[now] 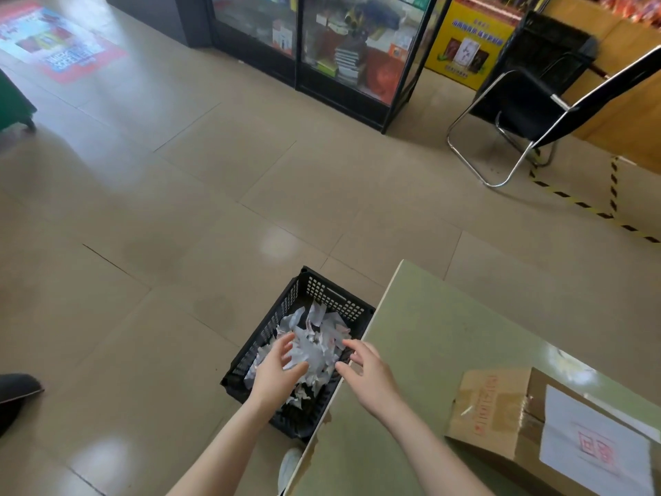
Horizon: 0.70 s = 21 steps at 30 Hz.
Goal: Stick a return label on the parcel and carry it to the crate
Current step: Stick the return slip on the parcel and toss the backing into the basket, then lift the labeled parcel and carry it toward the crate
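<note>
A brown cardboard parcel (500, 417) lies on the green table (447, 334) at the lower right, with a white label (590, 445) bearing a red stamp stuck on its top. A black plastic crate (314, 291) stands on the floor by the table's left edge, filled with scraps of white paper (318, 345). My left hand (277, 374) hovers over the crate with fingers spread and nothing in it. My right hand (370, 375) is above the table's edge, beside the crate, fingers apart and also holding nothing. Both hands are well left of the parcel.
A black chair (525, 102) with a chrome frame stands at the far right. A glass display cabinet (322, 48) lines the back. Yellow-black tape (586, 205) marks the floor. A white shoe (289, 467) shows below the crate; a dark shoe (18, 392) is at the left edge.
</note>
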Each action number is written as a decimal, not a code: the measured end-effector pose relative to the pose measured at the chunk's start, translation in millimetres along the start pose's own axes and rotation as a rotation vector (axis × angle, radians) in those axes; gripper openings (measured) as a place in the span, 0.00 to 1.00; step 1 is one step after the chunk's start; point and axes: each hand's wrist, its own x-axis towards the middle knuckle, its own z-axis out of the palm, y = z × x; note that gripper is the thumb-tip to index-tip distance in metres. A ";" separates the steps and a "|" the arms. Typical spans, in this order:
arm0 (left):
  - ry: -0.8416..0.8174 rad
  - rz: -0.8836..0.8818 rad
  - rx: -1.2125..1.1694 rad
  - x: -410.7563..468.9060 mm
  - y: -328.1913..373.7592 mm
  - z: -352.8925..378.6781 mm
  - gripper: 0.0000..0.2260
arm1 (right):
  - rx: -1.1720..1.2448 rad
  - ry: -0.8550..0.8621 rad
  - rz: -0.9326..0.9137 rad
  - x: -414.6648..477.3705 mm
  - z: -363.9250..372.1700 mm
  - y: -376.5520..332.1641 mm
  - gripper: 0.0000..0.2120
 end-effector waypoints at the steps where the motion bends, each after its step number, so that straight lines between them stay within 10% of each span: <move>1: -0.009 0.004 0.000 -2.9 3.0 2.6 0.21 | 0.004 0.017 -0.006 -4.3 -3.4 -1.4 0.17; 11: -0.103 0.183 -0.007 -49.5 66.9 76.0 0.05 | -0.188 0.501 -0.227 -107.8 -127.1 22.0 0.07; 21: -0.379 0.283 0.139 -113.5 113.0 204.9 0.24 | -0.241 0.790 0.316 -200.0 -221.1 155.5 0.33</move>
